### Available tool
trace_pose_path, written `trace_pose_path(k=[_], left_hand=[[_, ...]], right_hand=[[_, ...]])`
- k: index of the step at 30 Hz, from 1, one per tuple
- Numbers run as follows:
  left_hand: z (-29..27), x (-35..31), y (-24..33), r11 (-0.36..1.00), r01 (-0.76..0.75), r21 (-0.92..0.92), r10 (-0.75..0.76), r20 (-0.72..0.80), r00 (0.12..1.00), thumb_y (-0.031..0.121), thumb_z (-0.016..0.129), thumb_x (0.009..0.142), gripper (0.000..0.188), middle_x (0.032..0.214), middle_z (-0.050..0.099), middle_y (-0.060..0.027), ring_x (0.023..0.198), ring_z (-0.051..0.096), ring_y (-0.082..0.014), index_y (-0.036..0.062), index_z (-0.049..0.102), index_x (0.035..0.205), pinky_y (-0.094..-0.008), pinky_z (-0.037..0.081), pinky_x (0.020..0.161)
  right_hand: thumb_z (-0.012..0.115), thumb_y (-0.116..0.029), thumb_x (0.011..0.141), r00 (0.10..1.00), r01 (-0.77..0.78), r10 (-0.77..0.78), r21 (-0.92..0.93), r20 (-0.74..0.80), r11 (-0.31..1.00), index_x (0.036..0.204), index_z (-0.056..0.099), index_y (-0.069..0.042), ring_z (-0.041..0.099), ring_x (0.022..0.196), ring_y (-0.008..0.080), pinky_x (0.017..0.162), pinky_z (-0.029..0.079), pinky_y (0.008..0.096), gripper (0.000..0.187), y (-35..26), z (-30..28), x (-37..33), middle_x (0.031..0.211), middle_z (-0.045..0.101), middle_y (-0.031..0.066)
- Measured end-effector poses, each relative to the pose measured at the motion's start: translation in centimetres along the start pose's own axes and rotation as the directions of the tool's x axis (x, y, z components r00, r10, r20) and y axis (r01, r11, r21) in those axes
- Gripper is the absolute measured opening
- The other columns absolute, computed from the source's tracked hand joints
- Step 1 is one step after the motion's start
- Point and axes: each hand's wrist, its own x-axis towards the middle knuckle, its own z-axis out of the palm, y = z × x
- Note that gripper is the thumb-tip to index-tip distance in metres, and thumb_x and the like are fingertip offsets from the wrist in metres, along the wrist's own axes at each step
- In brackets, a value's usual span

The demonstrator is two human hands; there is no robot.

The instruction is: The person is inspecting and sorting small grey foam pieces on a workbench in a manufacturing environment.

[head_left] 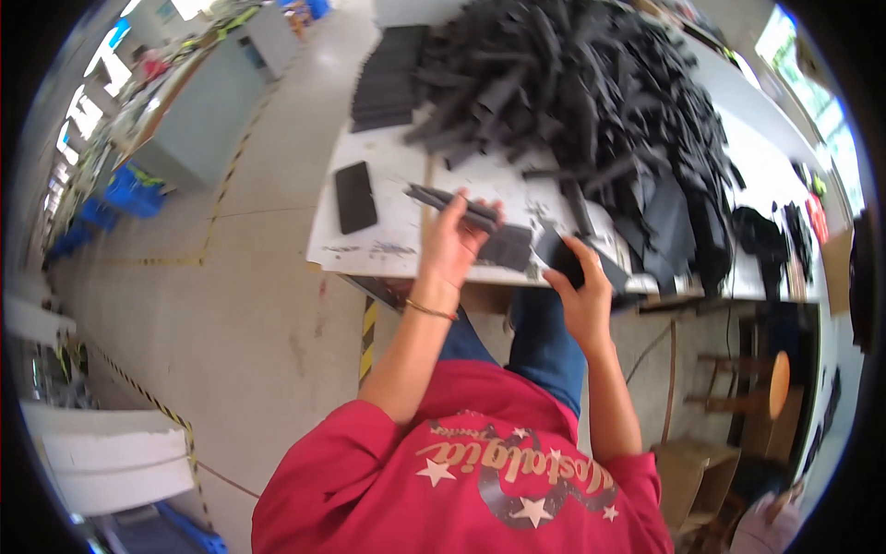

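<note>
My left hand (454, 235) is closed over the table's near edge around a long, narrow dark piece (452, 205), which points out to the left. Its kind is hard to make out. Between thumb and fingers, my right hand (587, 288) grips a black sheet piece (560, 258), slightly curved, at the table edge. Between the two hands a flat dark piece (507, 247) lies on the white table (397, 166). To the left of my left hand rests a flat black rectangle (356, 198) with rounded corners.
A big heap of black strips (572, 74) covers the table's far side, some hanging over the front edge at right. Neat black stacks (388, 78) stand at the far left. Below right are a wooden stool (778, 385) and a cardboard box (694, 489). Blue bins (134, 189) line the left.
</note>
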Motion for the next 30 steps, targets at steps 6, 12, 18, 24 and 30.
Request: trace_pose_path(k=[6,12,18,24,30], left_hand=[[-0.3,-0.4,-2.7,0.968,0.083,0.237,-0.067,-0.074,0.995,0.015,0.057,0.096,0.025,0.098,0.061,-0.0153,0.101,0.064,-0.0355,-0.0020,0.051,0.113,-0.0497,0.057,0.086],[-0.4,-1.3,-3.7,0.953,0.173,0.248,-0.160,-0.073,0.984,0.013,0.056,0.096,0.027,0.102,0.059,-0.0171,0.100,0.064,-0.0369,-0.0026,0.047,0.115,-0.0498,0.057,0.081],[0.2,-1.4,-3.3,0.928,0.271,0.254,-0.293,0.053,0.955,-0.005,0.032,0.084,0.057,0.127,0.049,-0.0293,0.114,0.055,-0.0431,-0.0102,0.021,0.139,-0.0497,0.048,0.098],[0.3,-1.0,-2.7,0.934,0.205,0.293,-0.235,0.068,0.970,-0.006,0.033,0.083,0.054,0.126,0.050,-0.0290,0.119,0.053,-0.0429,-0.0091,0.027,0.137,-0.0515,0.046,0.101],[-0.3,-0.7,-2.6,0.935,0.146,0.324,-0.147,-0.022,0.989,-0.005,0.052,0.089,0.037,0.111,0.060,-0.0215,0.110,0.060,-0.0388,-0.0034,0.046,0.126,-0.0465,0.052,0.096]], right_hand=[[0.079,-0.013,0.069,0.996,0.056,-0.046,-0.136,0.072,0.989,0.116,0.065,-0.009,0.051,0.100,0.0285,0.087,0.042,0.0387,0.049,0.9,-1.9,-1.9,0.108,0.056,0.0095],[0.079,-0.016,0.069,0.974,0.132,-0.107,-0.114,0.202,0.985,0.116,0.065,-0.010,0.049,0.098,0.0298,0.086,0.042,0.0388,0.050,0.6,-0.4,-2.5,0.106,0.053,0.0107],[0.075,-0.011,0.074,0.983,-0.082,0.085,-0.026,0.160,0.996,0.120,0.062,-0.006,0.051,0.102,0.0262,0.090,0.041,0.0323,0.048,2.5,0.3,-1.2,0.108,0.053,0.0119],[0.075,-0.014,0.077,0.970,-0.179,0.161,0.086,0.179,0.980,0.120,0.061,-0.004,0.052,0.103,0.0253,0.089,0.042,0.0323,0.047,3.6,-0.8,-0.8,0.111,0.052,0.0126],[0.078,-0.014,0.073,0.979,-0.131,0.128,0.009,0.157,0.991,0.120,0.063,-0.006,0.051,0.102,0.0257,0.090,0.042,0.0332,0.049,3.2,-1.7,-1.7,0.106,0.052,0.0110]])
